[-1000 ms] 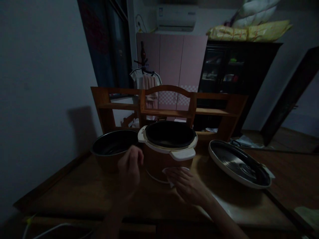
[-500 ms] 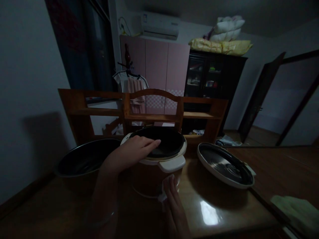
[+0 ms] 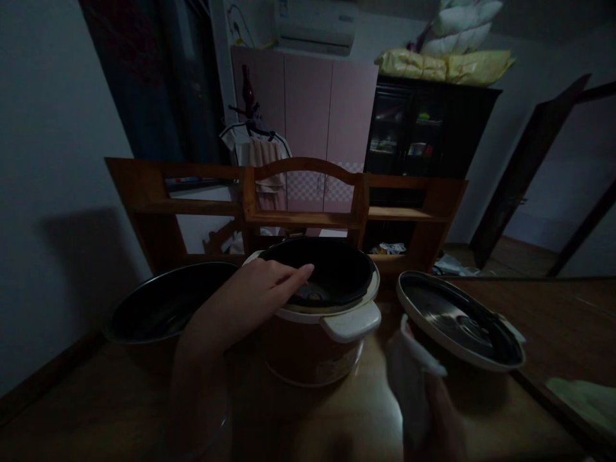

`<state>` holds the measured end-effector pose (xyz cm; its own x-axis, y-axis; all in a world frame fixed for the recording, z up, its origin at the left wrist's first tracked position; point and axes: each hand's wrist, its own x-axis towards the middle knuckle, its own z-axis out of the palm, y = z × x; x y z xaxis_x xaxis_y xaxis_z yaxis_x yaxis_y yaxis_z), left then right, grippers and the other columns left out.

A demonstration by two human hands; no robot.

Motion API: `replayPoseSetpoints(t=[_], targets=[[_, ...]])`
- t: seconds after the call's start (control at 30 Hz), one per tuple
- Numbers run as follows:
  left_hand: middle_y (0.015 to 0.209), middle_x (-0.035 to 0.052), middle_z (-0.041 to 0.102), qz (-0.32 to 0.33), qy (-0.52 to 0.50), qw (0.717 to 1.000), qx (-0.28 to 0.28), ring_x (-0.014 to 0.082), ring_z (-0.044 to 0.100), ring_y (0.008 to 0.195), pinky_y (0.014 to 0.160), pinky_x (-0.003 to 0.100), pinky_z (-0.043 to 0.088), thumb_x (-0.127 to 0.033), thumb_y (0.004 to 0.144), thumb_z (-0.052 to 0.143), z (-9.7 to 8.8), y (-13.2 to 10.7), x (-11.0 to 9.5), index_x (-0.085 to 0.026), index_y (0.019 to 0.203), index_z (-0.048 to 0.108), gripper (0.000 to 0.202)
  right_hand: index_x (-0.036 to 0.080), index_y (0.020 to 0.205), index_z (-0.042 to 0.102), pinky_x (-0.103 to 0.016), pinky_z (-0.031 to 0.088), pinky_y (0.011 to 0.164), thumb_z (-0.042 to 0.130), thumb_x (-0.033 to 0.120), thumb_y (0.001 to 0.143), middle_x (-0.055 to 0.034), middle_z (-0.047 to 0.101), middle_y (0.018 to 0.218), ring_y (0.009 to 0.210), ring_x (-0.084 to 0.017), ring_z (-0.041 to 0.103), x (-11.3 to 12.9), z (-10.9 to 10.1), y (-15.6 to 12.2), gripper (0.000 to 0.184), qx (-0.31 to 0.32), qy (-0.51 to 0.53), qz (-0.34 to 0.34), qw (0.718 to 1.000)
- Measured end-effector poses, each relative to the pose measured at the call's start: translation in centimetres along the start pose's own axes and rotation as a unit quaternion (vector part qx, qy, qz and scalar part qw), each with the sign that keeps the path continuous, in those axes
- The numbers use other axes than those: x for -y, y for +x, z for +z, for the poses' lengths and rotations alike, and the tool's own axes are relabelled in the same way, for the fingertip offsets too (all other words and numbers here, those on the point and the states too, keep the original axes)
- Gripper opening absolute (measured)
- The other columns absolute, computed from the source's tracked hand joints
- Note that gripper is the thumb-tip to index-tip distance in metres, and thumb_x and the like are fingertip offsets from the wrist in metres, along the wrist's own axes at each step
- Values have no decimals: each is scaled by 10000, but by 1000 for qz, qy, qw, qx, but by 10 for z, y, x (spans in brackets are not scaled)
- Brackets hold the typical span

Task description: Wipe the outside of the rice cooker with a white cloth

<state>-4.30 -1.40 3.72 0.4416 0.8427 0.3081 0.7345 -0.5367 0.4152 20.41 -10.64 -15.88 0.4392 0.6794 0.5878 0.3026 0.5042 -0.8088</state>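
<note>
A round brown cooker [image 3: 312, 346] with a white rim and handles stands open in the middle of the wooden table [image 3: 120, 410]. My left hand [image 3: 260, 289] lies on its left rim, fingers stretched out over the dark inside. My right hand [image 3: 423, 398], low at the right of the cooker, is blurred and closed on a white cloth [image 3: 414, 366], lifted off the cooker's side. The cooker's lid [image 3: 457, 321] lies upside down on the table to the right.
A dark metal inner pot [image 3: 168, 308] sits left of the cooker. A wooden shelf rack [image 3: 308, 205] runs along the table's back edge. A pale green cloth [image 3: 582, 394] lies at the far right. Cabinets and a doorway stand behind.
My right hand has left the cooker's front and moved right and up with the white cloth. My left hand stays on the rim. The view has shifted slightly.
</note>
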Motion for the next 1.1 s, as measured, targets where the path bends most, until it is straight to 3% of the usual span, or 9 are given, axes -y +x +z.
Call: replayPoseSetpoints(t=[0.1,0.23,0.33,0.5,0.73,0.87,1.0,1.1], targets=[[999,12,820,6,18,1000,-6,213,747,922,819,275,516,-539,1036,373,3,3,3,-265,1044,822,526,248,1403,655,-541,424,1176,465,530,1026,-80,609,1491,1447,-364,489,31,1,13,508,-28,6,25,999],[1035,13,815,13,51,999,-14,219,747,919,788,285,506,-500,1044,379,8,5,6,-272,1054,818,495,281,1372,663,-524,344,1227,469,385,1055,-46,583,1518,1473,-294,461,57,30,18,386,25,-6,-13,1000],[1052,7,813,24,52,998,-11,211,746,922,788,278,501,-493,1050,374,8,4,7,-278,1056,815,491,290,1366,657,-520,327,1230,433,289,1067,-34,588,1507,1471,-263,457,57,42,18,373,33,-36,-81,996],[1029,-14,815,42,54,998,-10,198,742,953,822,266,497,-469,1059,363,7,5,10,-290,1105,795,470,270,1357,655,-525,326,1225,409,204,1057,-36,627,1461,1451,-257,484,54,41,18,393,43,-64,-153,985],[1081,28,807,18,71,997,-13,215,736,953,784,264,497,-503,1050,353,9,9,6,-249,1097,794,511,286,1304,696,-606,301,1228,414,268,1040,-41,702,1362,1392,-290,552,58,53,11,387,93,-86,-195,972],[921,39,814,-8,27,1000,-9,221,736,894,805,270,506,-572,1023,373,7,12,2,-230,1005,815,559,328,1304,704,-609,298,1231,393,288,1041,-26,704,1362,1385,-296,557,55,42,19,409,142,-69,-175,972],[855,32,804,-13,11,1000,-6,217,737,859,786,276,503,-583,1007,403,10,20,7,-231,912,810,547,330,1394,632,-531,304,1243,376,271,1050,-2,628,1474,1445,-262,495,46,18,35,433,258,-58,-187,946],[741,40,781,-42,-29,999,-10,215,742,757,722,280,515,-612,1000,388,14,26,14,-213,958,801,576,334,1419,609,-491,304,1251,393,265,1046,9,599,1508,1457,-244,483,42,4,46,436,307,-64,-202,928]])
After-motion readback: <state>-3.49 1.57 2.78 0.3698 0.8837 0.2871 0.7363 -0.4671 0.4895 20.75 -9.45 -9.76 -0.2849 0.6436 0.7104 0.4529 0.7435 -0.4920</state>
